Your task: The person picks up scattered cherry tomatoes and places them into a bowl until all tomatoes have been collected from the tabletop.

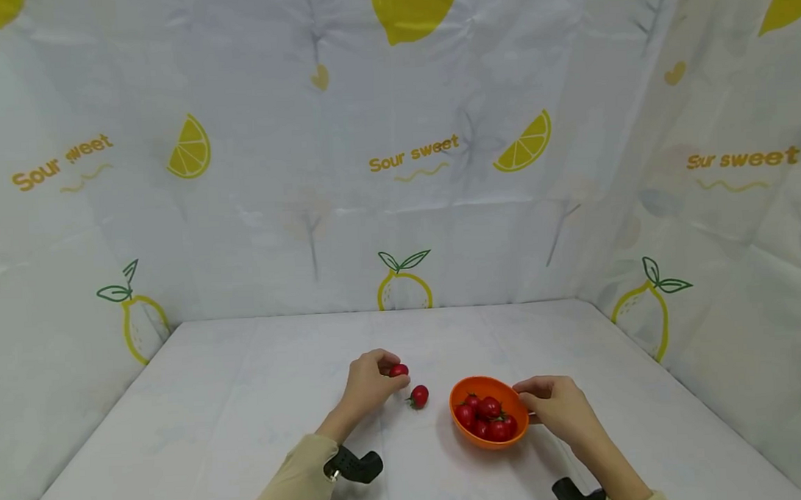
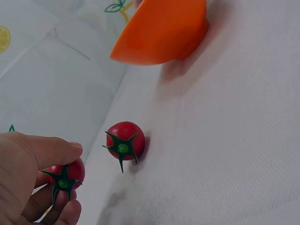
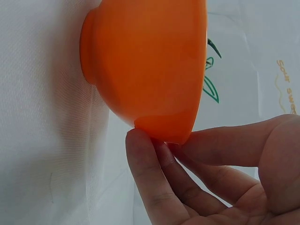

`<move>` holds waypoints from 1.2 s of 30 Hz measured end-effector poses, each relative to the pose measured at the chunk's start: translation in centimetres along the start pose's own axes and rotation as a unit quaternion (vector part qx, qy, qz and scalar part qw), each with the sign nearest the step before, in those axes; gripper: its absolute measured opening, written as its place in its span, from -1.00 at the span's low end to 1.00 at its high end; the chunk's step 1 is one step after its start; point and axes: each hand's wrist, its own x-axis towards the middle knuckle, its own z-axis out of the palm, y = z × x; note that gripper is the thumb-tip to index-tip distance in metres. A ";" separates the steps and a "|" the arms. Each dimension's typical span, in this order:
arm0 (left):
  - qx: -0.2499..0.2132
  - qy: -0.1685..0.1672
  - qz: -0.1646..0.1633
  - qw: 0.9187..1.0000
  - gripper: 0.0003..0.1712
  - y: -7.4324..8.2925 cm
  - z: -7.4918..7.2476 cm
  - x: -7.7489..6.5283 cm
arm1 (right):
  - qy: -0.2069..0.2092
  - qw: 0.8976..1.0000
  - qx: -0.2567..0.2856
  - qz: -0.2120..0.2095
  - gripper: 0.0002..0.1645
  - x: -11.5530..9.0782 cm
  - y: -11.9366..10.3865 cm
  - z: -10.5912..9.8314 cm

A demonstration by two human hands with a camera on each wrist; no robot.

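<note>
An orange bowl [image 1: 461, 390] with several red cherry tomatoes [image 1: 490, 407] inside stands right of centre on the table. My right hand [image 1: 562, 408] grips the bowl's right rim between thumb and fingers; the right wrist view shows the orange wall [image 3: 150, 70] close up. To the left, my left hand [image 1: 371, 386] pinches one cherry tomato [image 2: 65, 179] by thumb and fingers, its green stem end facing the left wrist camera. A second loose cherry tomato [image 1: 419, 396] lies on the table between the left hand and the bowl.
The table [image 1: 279, 372] is covered in white cloth. Behind it and at the sides hang white sheets [image 1: 274, 247] printed with lemons and lettering. A black wrist strap [image 1: 352, 465] sits on the left forearm, another black piece [image 1: 577, 494] near the right wrist.
</note>
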 end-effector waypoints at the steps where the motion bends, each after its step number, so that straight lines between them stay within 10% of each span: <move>1: -0.002 0.004 0.000 1.000 -0.69 0.1 0.0 0.0 | 0.000 1.000 0.000 0.001 -0.78 0.0 0.0 0.0; 24: -0.096 -0.070 0.075 0.990 -0.69 6.6 4.2 -2.3 | 0.001 1.000 -0.005 -0.008 -0.77 0.1 0.0 -0.1; 36: -0.064 -0.091 0.104 0.988 -0.67 6.4 6.2 -1.6 | 0.002 1.000 0.004 -0.013 -0.78 -0.1 -0.1 -0.1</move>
